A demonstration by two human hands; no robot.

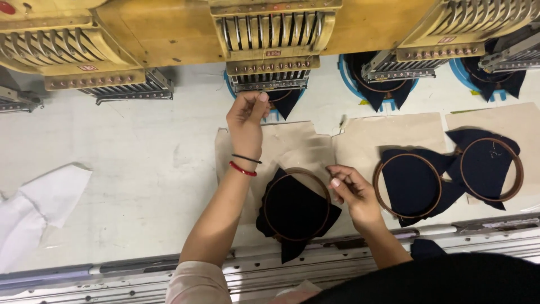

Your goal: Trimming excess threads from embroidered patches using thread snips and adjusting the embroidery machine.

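My left hand (pixel 246 115), with a red and a black band at the wrist, reaches up to the needle area under the middle embroidery head (pixel 273 34). Its fingertips are pinched together; whatever they pinch is too small to see. My right hand (pixel 350 190) rests with curled, pinched fingers just right of a round brown hoop (pixel 279 181). That hoop holds dark navy fabric (pixel 295 205) and lies on brown backing paper (pixel 292 143) near the table's front edge.
Two more hoops with navy fabric (pixel 408 183) (pixel 489 169) lie to the right on backing paper. Blue frames with navy cloth (pixel 377 84) sit under the heads behind. White cloth (pixel 39 202) lies at the left. A metal rail (pixel 112 276) runs along the front.
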